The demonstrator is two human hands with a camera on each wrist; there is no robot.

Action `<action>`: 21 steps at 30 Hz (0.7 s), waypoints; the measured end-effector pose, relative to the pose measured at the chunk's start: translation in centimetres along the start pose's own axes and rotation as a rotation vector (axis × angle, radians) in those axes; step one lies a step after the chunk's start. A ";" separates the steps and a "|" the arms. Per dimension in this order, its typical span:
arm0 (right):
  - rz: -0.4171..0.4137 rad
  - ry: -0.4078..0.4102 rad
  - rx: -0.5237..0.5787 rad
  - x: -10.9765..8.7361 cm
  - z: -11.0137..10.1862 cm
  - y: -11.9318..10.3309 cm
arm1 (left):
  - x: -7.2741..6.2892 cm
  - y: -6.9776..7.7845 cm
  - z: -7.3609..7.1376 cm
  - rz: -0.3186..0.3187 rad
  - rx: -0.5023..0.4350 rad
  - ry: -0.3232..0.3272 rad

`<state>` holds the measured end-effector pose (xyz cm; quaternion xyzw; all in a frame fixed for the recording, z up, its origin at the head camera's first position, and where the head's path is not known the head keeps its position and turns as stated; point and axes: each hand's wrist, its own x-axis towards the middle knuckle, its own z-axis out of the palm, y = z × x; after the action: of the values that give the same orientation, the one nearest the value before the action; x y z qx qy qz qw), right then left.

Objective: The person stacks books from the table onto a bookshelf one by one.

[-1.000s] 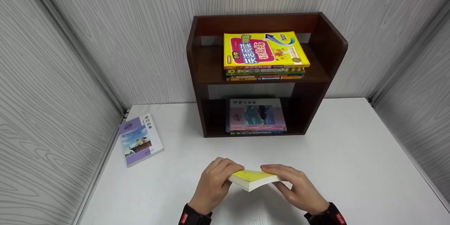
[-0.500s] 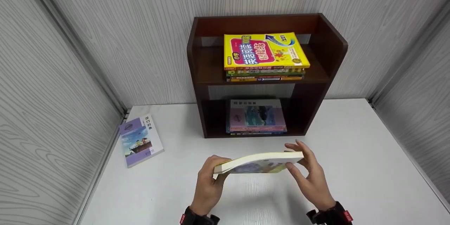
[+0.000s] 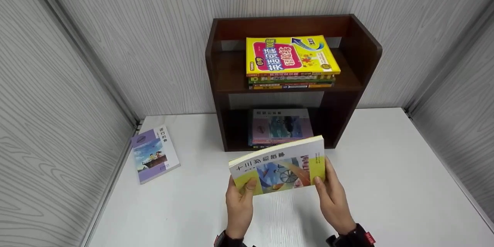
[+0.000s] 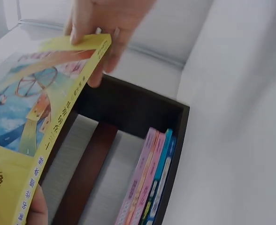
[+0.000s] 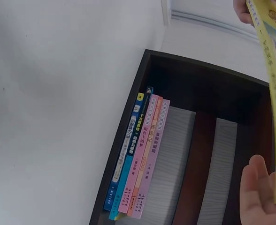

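Both hands hold a paperback book (image 3: 283, 171) in front of the shelf, its white and yellow cover with a painted wheel and road turned toward the head camera. My left hand (image 3: 239, 206) grips its left end, thumb on the yellow corner and fingers behind. At the other end my right hand (image 3: 335, 200) pinches the cover's edge with the thumb in front. The yellow spine (image 4: 63, 115) shows in the left wrist view. In the right wrist view, fingers of the right hand (image 5: 257, 197) are at the lower end of the book.
A dark brown two-tier bookshelf (image 3: 357, 54) stands at the back wall. A yellow workbook (image 3: 291, 54) tops the upper pile; a lower pile (image 3: 281, 123) is partly behind the held book. Another purple and white book (image 3: 154, 154) lies on the white table (image 3: 393, 185) at left.
The book, bent with its yellow side up a second ago, has been tilted up and raised toward the shelf, its illustrated cover now showing. The right hand let its fingers loosen midway and regripped.
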<state>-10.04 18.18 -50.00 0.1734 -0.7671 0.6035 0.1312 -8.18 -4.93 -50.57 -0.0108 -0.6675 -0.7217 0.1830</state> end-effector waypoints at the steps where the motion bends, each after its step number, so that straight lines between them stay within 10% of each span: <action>1: 0.008 0.000 -0.003 0.0 0.0 0.1 | 0.1 0.0 0.1 -0.024 -0.019 0.011; 11: 0.038 0.008 0.036 -0.2 0.0 0.5 | 0.3 0.1 0.2 -0.086 -0.033 0.042; 21: 0.044 -0.016 0.003 -0.4 -0.5 0.4 | 0.4 0.1 -0.2 -0.013 0.018 -0.005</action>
<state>-9.84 18.78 -50.39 0.1615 -0.7707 0.6062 0.1115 -8.47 -5.23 -50.35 -0.0069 -0.6744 -0.7169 0.1767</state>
